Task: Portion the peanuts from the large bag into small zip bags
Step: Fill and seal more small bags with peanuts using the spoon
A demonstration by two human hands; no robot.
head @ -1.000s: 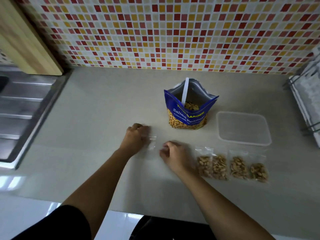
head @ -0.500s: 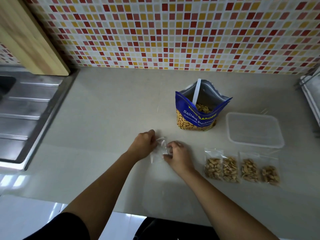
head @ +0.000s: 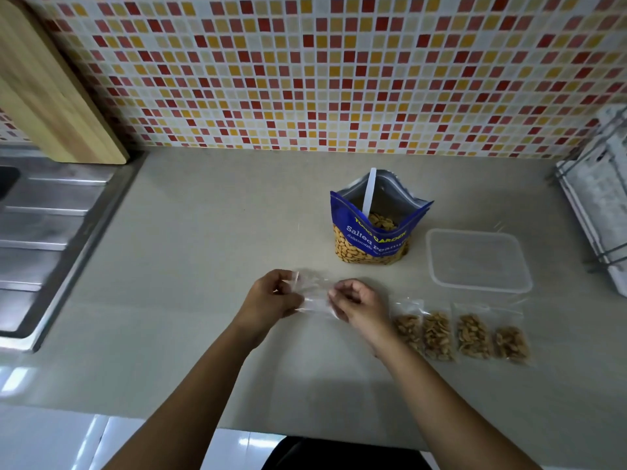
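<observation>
**Grip.** Both hands hold one empty zip bag (head: 315, 295) just above the countertop (head: 203, 300). The left hand (head: 271, 298) pinches the bag's left edge between thumb and curled fingers. The right hand (head: 361, 305) pinches the right edge in the same way. The bag spans the gap between the two hands. It is clear and blurred, so it cannot be told whether its mouth is open or sealed.

**Labels.** The large peanut bag (head: 369, 239) stands upright beyond the grip, slightly to its right and apart from both hands. Its blue front reads "Salted Pea…" in white, cut off by a fold. Above this is "GARDEN" in yellow, and the word before it is creased. A smaller line of script below is not legible.

**Containers and contents.**
- Large peanut bag: mouth open, peanuts visible inside. A white handle (head: 369, 191) rises from the peanuts and leans on the silver back wall.
- Four filled zip bags (head: 473, 334) lie flat in a row just right of the right hand, each holding peanuts. The nearest lies beside the right wrist.
- A clear plastic container (head: 478, 259) sits beyond that row, right of the large bag.
</observation>
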